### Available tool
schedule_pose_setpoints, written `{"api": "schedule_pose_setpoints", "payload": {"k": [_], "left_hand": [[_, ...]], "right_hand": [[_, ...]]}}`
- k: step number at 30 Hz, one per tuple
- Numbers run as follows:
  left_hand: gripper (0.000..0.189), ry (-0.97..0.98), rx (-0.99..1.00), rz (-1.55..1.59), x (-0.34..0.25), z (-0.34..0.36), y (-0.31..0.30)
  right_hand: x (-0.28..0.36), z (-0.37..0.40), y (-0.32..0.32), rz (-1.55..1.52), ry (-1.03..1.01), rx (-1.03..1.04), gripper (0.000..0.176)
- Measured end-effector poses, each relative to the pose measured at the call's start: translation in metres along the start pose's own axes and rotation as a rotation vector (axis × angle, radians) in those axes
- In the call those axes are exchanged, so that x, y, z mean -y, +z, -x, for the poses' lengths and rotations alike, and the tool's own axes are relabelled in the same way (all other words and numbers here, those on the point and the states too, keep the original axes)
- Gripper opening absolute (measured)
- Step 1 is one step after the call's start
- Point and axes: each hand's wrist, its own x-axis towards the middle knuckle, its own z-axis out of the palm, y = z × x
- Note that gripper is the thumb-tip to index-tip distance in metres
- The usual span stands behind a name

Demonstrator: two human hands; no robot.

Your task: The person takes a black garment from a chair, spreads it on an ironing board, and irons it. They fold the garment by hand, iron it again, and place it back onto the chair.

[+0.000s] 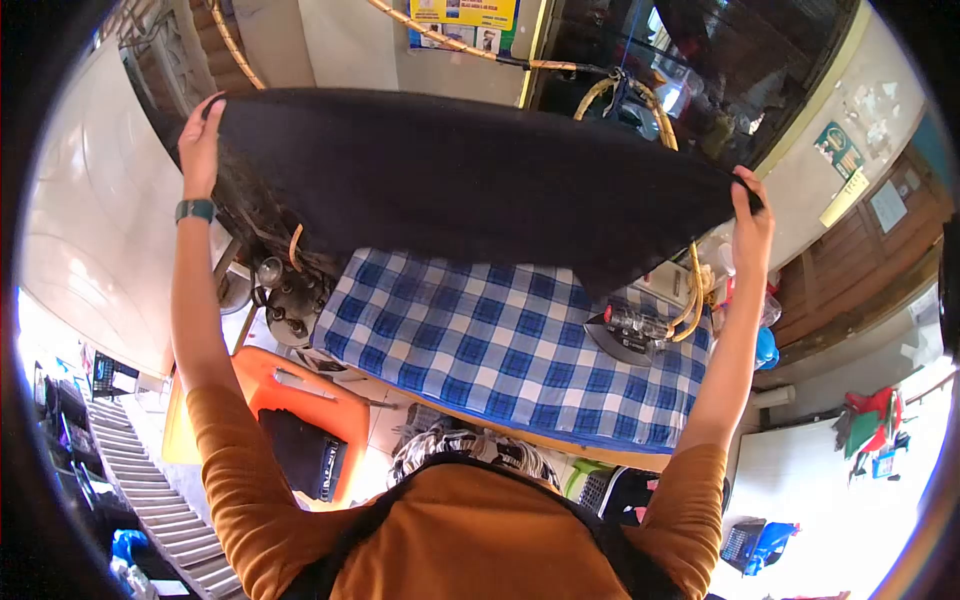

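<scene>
My left hand and my right hand are both raised, each pinching one end of a black cloth that stretches flat between them. The cloth hangs in the air above a table covered with a blue-and-white checked cover. A dark watch sits on my left wrist. My orange sleeves and chest fill the bottom of the view.
An iron with a yellow braided cord rests at the table's right end. An orange chair stands left of the table, with a dark machine behind it. Stairs descend at the lower left.
</scene>
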Motion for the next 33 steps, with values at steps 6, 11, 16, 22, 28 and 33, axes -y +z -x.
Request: {"api": "schedule_pose_setpoints", "payload": {"k": [6,11,16,22,28,33], "left_hand": [[0.023,0.117,0.151,-0.191,0.029,0.072,-0.057],[0.021,-0.238,0.539,-0.451,0.095,0.156,-0.118],[0.016,-0.435,0.696,-0.488,0.123,0.252,-0.14],[0.016,-0.529,0.813,-0.323,0.133,0.285,-0.169],[0.016,-0.36,0.838,-0.366,0.145,0.249,-0.102],[0.024,-0.404,0.618,-0.397,0.229,0.253,0.016]], "right_hand": [[-0.017,0.091,-0.057,0.148,0.181,0.278,0.021],[-0.041,0.191,-0.07,-0.163,0.43,0.611,0.037],[-0.048,0.281,-0.068,-0.235,0.798,0.845,0.024],[-0.026,0.31,-0.078,-0.082,1.007,1.127,0.015],[-0.055,0.286,-0.031,0.218,0.686,0.987,0.017],[-0.127,0.298,0.059,0.413,0.508,0.514,0.025]]}}
